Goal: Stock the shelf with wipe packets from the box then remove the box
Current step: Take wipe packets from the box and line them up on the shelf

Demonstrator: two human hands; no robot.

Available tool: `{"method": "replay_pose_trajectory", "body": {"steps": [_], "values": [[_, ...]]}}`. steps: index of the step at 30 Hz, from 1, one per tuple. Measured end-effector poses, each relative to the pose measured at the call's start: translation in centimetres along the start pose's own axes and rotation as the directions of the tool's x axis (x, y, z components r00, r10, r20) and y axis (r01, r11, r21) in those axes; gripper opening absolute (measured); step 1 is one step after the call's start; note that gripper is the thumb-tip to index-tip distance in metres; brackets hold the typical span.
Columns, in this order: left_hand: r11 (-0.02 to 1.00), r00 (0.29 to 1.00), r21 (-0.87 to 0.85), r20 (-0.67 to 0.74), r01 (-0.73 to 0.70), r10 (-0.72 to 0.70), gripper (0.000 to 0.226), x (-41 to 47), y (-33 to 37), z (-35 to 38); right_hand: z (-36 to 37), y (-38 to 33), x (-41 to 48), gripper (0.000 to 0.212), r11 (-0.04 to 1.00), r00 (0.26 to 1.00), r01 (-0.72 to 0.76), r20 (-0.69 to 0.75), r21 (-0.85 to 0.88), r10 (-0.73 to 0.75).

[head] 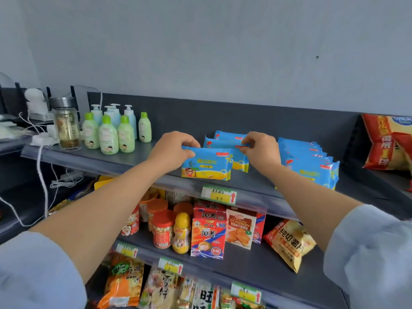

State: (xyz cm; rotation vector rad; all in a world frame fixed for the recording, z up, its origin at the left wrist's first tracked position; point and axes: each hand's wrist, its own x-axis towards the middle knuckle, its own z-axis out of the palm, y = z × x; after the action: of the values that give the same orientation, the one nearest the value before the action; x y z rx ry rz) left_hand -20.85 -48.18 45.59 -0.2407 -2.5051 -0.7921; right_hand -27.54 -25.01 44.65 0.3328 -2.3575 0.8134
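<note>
Both hands are reaching over the top shelf (124, 162), working at a middle row of three blue wipe packets that are standing upright one behind another. The left hand (171, 150) is gripping the front wipe packet (206, 165) by its upper left corner, fingers curling over the top edge and thumb pressing on the face. The right hand (262, 150) is pinching the top edge of the second wipe packet (223, 142) just behind it, near its red label. The third wipe packet (228, 134) is standing untouched at the back, near the shelf's rear wall. Just right of the right wrist, another row of wipe packets (312, 168) is standing front to back; it is looking like five, though the overlapping edges are blurring the count. To the left, four green-capped bottles (108, 138) are standing in front of four pump bottles (129, 117), with one glass jar (66, 127) beside them. One price tag (219, 195) is hanging on the shelf lip below the front packet
</note>
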Motion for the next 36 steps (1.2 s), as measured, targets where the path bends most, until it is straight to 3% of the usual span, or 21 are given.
{"method": "replay_pose_trajectory", "body": {"steps": [15,28,33,36], "values": [[0.999,0.994,-0.043,0.107,-0.034,0.038,0.02,10.8,-3.5,4.5,5.8,4.2,8.0,0.012,0.988,0.991,-0.127,0.034,-0.092,0.131],[0.997,0.978,-0.042,0.195,-0.066,0.073,0.025,16.4,-6.3,9.1,9.6,7.2,11.7,0.014,0.967,0.976,-0.216,-0.018,-0.134,0.215],[0.988,0.981,0.066,0.149,-0.137,0.126,0.032,17.5,-6.7,11.3,9.9,7.9,12.5,0.015,0.964,0.983,-0.182,-0.006,-0.191,0.184],[0.973,0.979,0.14,0.115,-0.185,0.17,0.025,17.9,-6.7,12.5,9.9,8.1,12.9,0.017,0.954,0.984,-0.168,0.021,-0.247,0.179]]}}
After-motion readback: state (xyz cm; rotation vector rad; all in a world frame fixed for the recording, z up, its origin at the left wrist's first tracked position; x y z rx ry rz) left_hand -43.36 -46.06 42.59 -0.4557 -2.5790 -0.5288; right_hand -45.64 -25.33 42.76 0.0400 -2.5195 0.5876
